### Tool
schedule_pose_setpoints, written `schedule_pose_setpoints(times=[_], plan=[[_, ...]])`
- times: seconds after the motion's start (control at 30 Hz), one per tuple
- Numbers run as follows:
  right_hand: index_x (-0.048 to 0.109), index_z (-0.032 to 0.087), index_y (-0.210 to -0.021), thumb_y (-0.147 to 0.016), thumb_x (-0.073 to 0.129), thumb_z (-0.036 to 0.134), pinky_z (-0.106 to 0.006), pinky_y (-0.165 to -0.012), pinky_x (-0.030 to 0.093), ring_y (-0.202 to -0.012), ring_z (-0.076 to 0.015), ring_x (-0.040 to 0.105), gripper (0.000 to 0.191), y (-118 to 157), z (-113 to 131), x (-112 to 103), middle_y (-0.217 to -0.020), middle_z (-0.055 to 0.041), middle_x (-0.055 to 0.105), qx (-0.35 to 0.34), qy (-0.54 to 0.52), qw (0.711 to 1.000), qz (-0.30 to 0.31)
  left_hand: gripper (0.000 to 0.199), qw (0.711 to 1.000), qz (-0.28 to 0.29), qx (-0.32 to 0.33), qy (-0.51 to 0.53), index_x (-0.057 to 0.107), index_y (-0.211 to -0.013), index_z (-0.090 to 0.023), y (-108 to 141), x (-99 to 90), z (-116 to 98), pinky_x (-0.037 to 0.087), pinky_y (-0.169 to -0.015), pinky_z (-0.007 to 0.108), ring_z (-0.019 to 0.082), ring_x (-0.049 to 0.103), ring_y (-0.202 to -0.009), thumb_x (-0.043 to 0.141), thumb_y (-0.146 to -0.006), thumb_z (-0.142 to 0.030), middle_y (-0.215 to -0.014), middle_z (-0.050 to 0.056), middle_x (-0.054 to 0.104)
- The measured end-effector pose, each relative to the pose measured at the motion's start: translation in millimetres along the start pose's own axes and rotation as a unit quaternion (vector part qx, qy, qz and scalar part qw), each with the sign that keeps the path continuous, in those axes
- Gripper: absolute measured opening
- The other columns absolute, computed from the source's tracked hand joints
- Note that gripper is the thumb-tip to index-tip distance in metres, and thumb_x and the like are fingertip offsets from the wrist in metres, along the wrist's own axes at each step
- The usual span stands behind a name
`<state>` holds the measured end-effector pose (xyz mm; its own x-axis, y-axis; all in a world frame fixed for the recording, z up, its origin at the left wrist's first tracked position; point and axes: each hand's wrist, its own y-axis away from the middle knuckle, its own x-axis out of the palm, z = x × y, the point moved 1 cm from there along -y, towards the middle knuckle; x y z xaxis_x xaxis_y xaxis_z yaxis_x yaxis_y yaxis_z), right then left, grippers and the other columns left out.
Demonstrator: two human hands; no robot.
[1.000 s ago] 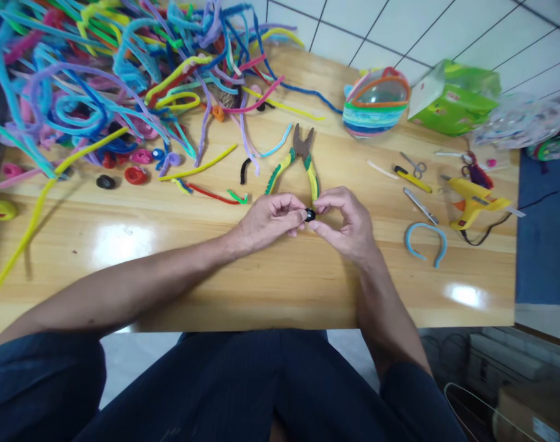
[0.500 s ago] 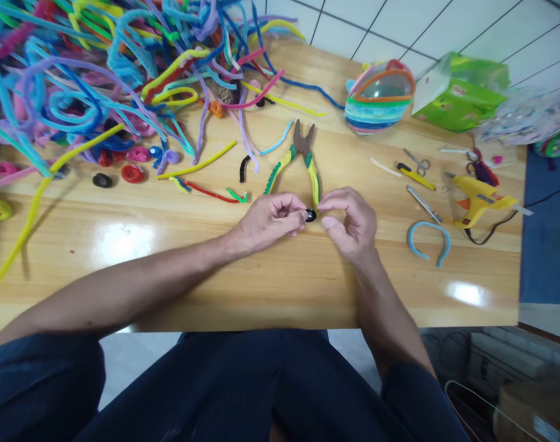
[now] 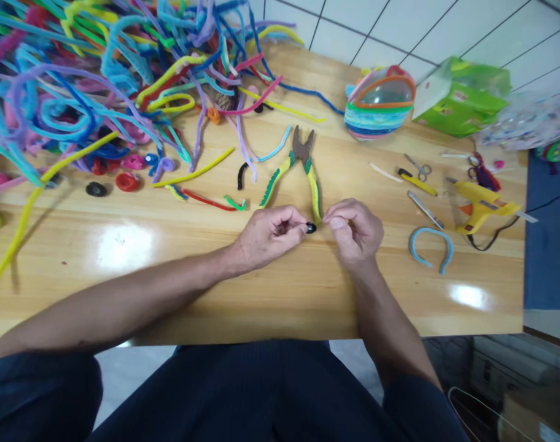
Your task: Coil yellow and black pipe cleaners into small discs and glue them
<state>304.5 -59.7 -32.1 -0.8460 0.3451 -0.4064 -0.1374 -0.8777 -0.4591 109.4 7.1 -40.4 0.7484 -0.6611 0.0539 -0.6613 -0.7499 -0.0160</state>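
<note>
In the head view, the left hand is pinching a small black piece, thumb and forefinger clamping on its edge; it is showing a rounded outline and a pale glint, and it is sitting between the two hands, near the end of a plier handle. Over on the other side, the right hand is bringing thumb and fingertips together just beside it; whether they are gripping anything, one cannot tell.

On lettering, the green packet is carrying a little red-and-white mark, too small to be read. Now textures: the pliers are lying spread, brownish metal heads pointing away, yellow-and-green grips flaring toward the hands. Fuzzy, looping pipe cleaners are tangling across the far left, with a coiled red disc and a black disc lying near them. Rightward, a smooth yellow glue gun is resting on the pale wood-grained table, and a blue fuzzy strip is curving into an open arc.
</note>
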Motion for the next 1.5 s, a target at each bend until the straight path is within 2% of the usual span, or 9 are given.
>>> schedule_pose_setpoints(times=[0.2, 0.37, 0.53, 0.77, 1.1, 1.5], plan=[[0.071, 0.031, -0.097, -0.097, 0.070, 0.037, -0.043, -0.074, 0.060, -0.080, -0.0231, 0.072, 0.006, -2.2, -2.7, -0.9, -0.086, -0.0020, 0.075, -0.014, 0.003, 1.000, 0.005, 0.013, 0.999, -0.002, -0.039, 0.021, 0.069, -0.083, -0.018, -0.5, -2.7, -0.8, 0.042, -0.055, 0.022, 0.010, 0.053, -0.060, 0.072, -0.091, -0.028, -0.068, -0.001, 0.065], [0.070, 0.030, -0.105, -0.088, 0.076, 0.026, -0.039, -0.076, 0.061, -0.082, -0.0211, 0.072, 0.018, -2.9, 0.0, 1.6, -0.092, -0.0012, 0.077, 0.014, 0.017, 0.999, 0.045, 0.022, 0.993, -0.027, -0.063, 0.098, 0.069, -0.085, -0.018, -4.2, -2.1, 1.9, 0.050, -0.057, 0.021, 0.009, 0.059, -0.058, 0.077, -0.092, -0.037, -0.069, 0.000, 0.069], [0.069, 0.028, -0.101, -0.088, 0.077, 0.021, -0.035, -0.077, 0.061, -0.080, -0.0178, 0.073, 0.016, 0.0, 2.2, 9.0, -0.090, 0.0009, 0.078, 0.054, 0.012, 0.998, 0.039, 0.027, 0.989, -0.040, -0.051, 0.136, 0.069, -0.087, -0.017, -6.2, -1.3, 4.5, 0.055, -0.060, 0.021, 0.008, 0.061, -0.059, 0.080, -0.093, -0.041, -0.074, 0.001, 0.073], [0.069, 0.027, -0.095, -0.089, 0.075, 0.022, -0.033, -0.072, 0.059, -0.073, -0.0156, 0.072, 0.010, 5.4, -3.6, 18.9, -0.084, 0.0033, 0.077, 0.082, -0.007, 0.996, 0.027, 0.032, 0.993, -0.031, -0.044, 0.104, 0.072, -0.088, -0.017, -4.6, -2.8, 6.7, 0.055, -0.063, 0.022, 0.010, 0.063, -0.062, 0.081, -0.092, -0.048, -0.074, 0.001, 0.072], [0.069, 0.027, -0.097, -0.090, 0.076, 0.024, -0.032, -0.071, 0.058, -0.074, -0.0156, 0.072, 0.010, 7.2, -5.0, 19.0, -0.085, 0.0027, 0.076, 0.135, -0.065, 0.988, 0.035, 0.024, 0.995, -0.020, -0.036, 0.093, 0.073, -0.089, -0.017, -6.9, -5.4, 3.0, 0.055, -0.063, 0.023, 0.010, 0.063, -0.062, 0.079, -0.093, -0.040, -0.070, 0.000, 0.070], [0.071, 0.027, -0.095, -0.088, 0.076, 0.018, -0.028, -0.069, 0.057, -0.072, -0.0131, 0.072, 0.013, 5.2, -6.1, 19.0, -0.082, 0.0048, 0.076, 0.105, -0.071, 0.992, 0.025, 0.021, 0.995, -0.020, -0.010, 0.098, 0.072, -0.088, -0.016, -6.0, -2.6, 6.9, 0.053, -0.062, 0.021, 0.009, 0.061, -0.061, 0.077, -0.094, -0.035, -0.069, -0.001, 0.068]])
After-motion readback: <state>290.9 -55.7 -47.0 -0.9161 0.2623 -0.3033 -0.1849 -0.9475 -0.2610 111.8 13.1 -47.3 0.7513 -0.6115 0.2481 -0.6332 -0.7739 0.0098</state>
